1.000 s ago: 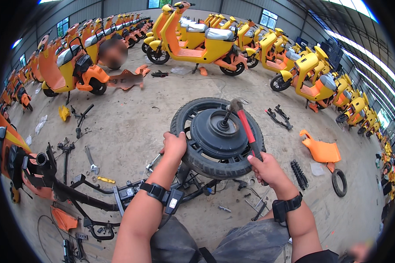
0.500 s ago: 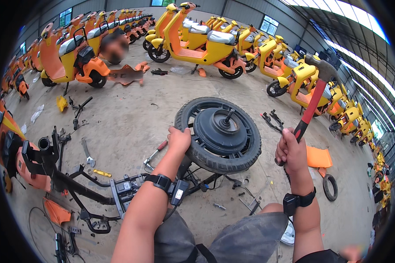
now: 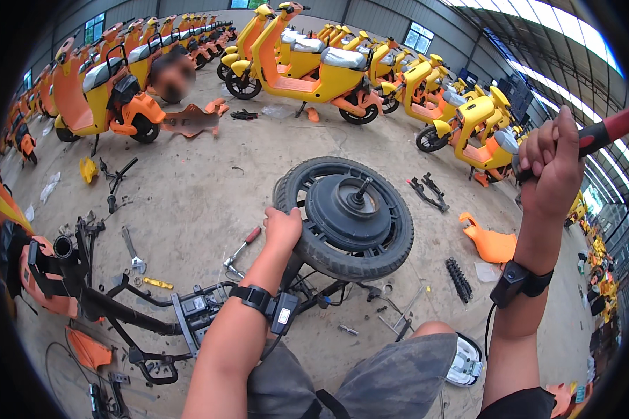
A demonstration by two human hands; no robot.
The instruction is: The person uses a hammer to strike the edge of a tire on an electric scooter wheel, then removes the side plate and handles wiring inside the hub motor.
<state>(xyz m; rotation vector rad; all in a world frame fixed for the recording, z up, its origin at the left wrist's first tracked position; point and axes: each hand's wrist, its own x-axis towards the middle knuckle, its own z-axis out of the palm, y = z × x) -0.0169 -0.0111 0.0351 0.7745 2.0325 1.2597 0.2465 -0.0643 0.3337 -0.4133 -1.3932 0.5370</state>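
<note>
A black scooter wheel [image 3: 342, 222] with a hub motor lies tilted in front of me, its axle stub pointing up. My left hand [image 3: 283, 229] grips the wheel's near left side, fingers at the tyre and rim. Raised high on the right, my right hand [image 3: 553, 155] is closed around the black and red handle of a hammer [image 3: 611, 133]; the hammer's head is beyond the picture's edge. Under and left of the wheel lies a bare black scooter frame [image 3: 129, 306].
A ratchet wrench [image 3: 243, 246], an adjustable wrench [image 3: 133, 250] and a yellow tool [image 3: 158, 283] lie left of the wheel. Shock absorbers [image 3: 458, 279] and an orange panel [image 3: 488, 239] lie right. Rows of yellow and orange scooters [image 3: 307, 73] stand behind.
My right hand has swung up and to the right with the hammer, taking its head out of the picture. My left hand stays on the wheel.
</note>
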